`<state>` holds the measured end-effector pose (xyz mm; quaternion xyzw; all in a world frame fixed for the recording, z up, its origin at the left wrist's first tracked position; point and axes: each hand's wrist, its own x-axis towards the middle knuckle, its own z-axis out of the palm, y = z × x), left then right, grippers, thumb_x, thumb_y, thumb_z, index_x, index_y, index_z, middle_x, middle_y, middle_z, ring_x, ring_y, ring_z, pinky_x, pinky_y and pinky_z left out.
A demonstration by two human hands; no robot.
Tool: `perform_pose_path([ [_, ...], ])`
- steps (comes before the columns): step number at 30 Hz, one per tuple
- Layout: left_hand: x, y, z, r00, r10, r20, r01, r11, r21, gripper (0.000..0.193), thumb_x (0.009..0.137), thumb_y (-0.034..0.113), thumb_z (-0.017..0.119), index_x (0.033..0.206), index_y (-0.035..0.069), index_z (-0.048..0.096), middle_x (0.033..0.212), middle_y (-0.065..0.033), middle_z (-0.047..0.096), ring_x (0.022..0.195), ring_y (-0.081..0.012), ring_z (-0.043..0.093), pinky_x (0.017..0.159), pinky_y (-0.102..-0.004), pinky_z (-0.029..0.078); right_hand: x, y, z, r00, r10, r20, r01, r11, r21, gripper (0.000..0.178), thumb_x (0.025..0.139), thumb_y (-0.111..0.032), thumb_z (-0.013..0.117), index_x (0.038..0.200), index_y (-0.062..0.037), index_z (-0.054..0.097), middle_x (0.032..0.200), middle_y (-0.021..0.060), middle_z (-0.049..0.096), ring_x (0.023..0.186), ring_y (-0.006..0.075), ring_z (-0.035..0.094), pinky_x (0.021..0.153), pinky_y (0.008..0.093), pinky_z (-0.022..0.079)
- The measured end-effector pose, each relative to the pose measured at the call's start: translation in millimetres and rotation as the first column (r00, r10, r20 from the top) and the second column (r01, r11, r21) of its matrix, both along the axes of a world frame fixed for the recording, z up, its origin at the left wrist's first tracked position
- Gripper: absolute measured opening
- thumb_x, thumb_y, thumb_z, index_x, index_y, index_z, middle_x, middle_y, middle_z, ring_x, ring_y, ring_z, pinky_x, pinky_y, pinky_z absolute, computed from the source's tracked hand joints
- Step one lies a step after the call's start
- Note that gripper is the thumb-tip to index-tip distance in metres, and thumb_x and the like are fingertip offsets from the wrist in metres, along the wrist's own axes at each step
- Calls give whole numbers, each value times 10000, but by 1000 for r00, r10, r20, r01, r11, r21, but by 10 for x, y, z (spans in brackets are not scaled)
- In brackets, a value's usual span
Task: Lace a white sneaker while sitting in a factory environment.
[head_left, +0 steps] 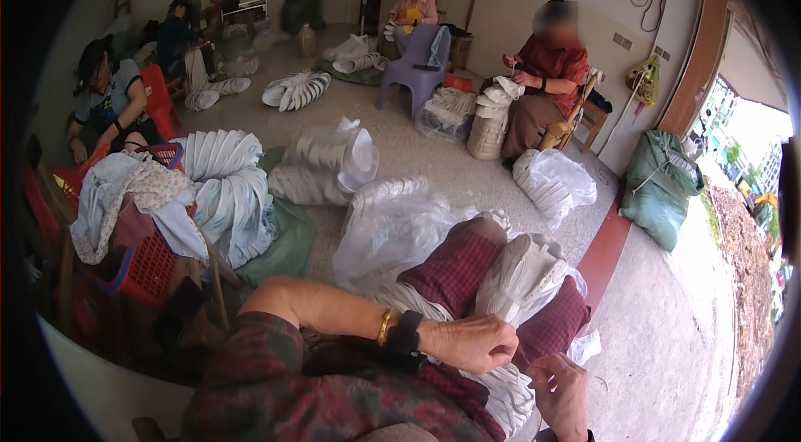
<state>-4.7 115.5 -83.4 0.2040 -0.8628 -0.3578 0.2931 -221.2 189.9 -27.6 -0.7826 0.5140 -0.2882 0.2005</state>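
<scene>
So a white shoe upper (521, 275) can be seen wedged between the legs in checked trousers (450, 275), tilted rather than laid flat. It's white pretty much all over, shaped with rounded, curvy sides, and little dots can be made out on the side panel. Closer in, a bunch of white layered pieces (509, 400) is bundled on the lap, kinda fanned, with edges overlapped like ribs. Part of that bunch is blocked from view, so whether it's joined to the upper can't be told. Fine stitching can't be made out either.
</scene>
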Motion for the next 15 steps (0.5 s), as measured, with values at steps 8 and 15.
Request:
perform_pose_path([
  [8, -84, 117, 590, 989, -52, -135, 91, 952, 294, 122, 969, 110, 605, 963, -9, 579, 742, -59, 589, 675, -96, 526, 615, -292, 452, -2, -31, -58, 823, 26, 567, -324, 842, 432, 333, 1017, -306, 595, 970, 10, 688, 684, 17, 623, 646, 71, 571, 601, 231, 435],
  [15, 19, -189, 1069, 978, -150, -142, 199, 870, 451, 264, 1042, 185, 534, 991, -25, 686, 665, 23, 525, 595, -40, 440, 538, -218, 359, -1056, -193, 869, 420, -20, 907, 230, 970, -84, 310, 1043, -299, 534, 856, -60, 598, 605, -105, 316, 526, 11, 258, 458, 219, 178],
])
